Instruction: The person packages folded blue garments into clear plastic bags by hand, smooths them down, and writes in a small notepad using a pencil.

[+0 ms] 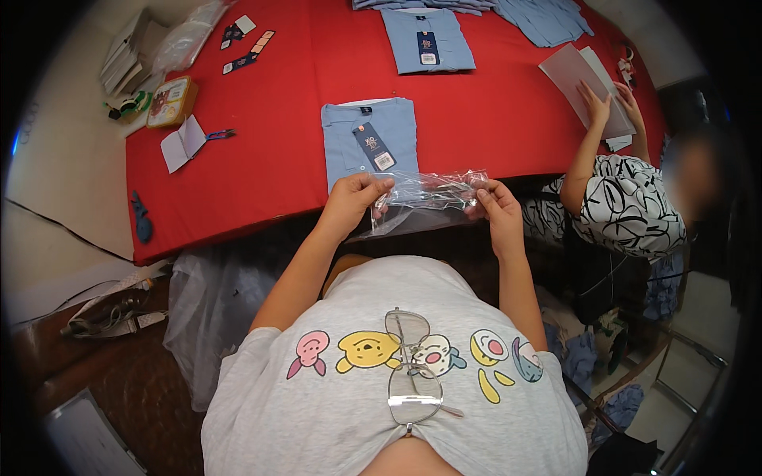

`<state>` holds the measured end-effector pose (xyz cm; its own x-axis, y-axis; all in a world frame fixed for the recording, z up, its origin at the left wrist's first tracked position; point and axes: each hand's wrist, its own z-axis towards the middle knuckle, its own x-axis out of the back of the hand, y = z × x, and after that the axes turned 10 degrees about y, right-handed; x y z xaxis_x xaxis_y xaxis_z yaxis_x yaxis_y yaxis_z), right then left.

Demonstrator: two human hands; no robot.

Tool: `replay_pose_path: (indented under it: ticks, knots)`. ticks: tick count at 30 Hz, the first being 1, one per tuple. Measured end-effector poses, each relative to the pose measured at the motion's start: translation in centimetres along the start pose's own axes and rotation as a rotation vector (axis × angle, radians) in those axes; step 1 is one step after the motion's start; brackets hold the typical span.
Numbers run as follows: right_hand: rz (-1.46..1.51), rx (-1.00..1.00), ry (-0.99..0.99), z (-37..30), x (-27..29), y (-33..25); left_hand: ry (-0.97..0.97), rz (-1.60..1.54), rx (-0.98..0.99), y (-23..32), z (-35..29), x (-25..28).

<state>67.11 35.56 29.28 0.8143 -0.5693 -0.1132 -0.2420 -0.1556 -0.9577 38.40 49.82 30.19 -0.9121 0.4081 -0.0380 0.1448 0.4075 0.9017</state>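
Observation:
Between my two hands a clear plastic bag (429, 190) is stretched sideways, its top gathered in folds at the table's near edge. My left hand (354, 201) pinches its left end, thumb on top. The right end is gripped by my right hand (498, 208), fingers curled under. Just beyond the bag lies a folded light blue shirt (338, 143), its lower part behind the plastic. A dark hang tag (373, 147) with a white label rests on the shirt's front.
Another folded blue shirt (452, 51) lies farther back on the red-covered table (262, 127), near more blue garments (544, 17). At right, a co-worker (623, 198) handles pale sheets (573, 71). Left are loose tags (252, 54), a yellow box (171, 101), thread snips (221, 135) and a paper pad (182, 144).

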Motion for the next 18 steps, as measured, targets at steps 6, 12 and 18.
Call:
replay_pose_path:
  ticks: [6,12,18]
  knots:
    - [-0.800,0.793,0.249,-2.1,1.9,-2.2,-0.106,-0.154,0.007,0.1,-1.0,-4.7]
    - [-0.885,1.201,0.025,-3.2,-3.0,-6.1,-0.184,-0.195,-0.012,1.2,-1.4,-8.0]
    - [-0.692,0.885,-0.139,-1.3,-1.9,-4.5,-0.265,-0.271,0.011,1.2,-1.8,-8.5]
